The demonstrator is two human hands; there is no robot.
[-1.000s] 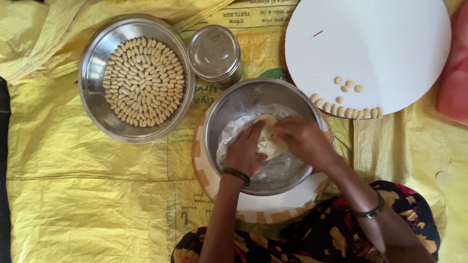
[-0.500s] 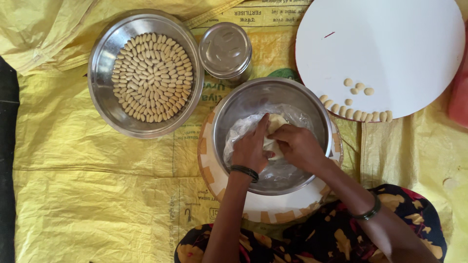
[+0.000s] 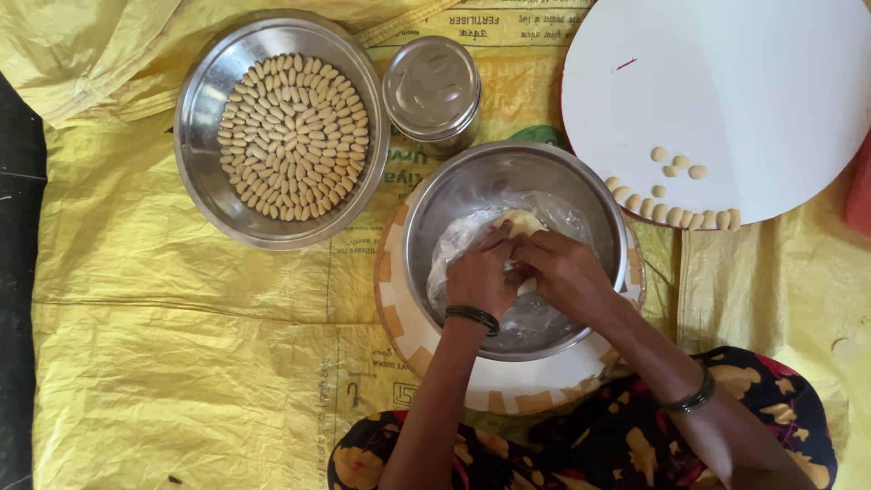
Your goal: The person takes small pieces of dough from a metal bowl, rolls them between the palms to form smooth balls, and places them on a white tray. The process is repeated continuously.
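Your left hand [image 3: 481, 277] and right hand [image 3: 564, 272] both grip the pale dough lump [image 3: 519, 224], fingers closed, inside the round steel bowl [image 3: 435, 218].

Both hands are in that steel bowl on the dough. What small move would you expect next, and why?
Probably pinching off a small bit. The left hand and right hand both press on the pale dough lump lying on clear plastic in the steel bowl, and small pieces like that already line the white round board and fill the other steel bowl.

Shiny steel bowl [image 3: 472, 195]; clear glossy plastic liner [image 3: 562, 213]; woven yellow sheet [image 3: 181, 336].
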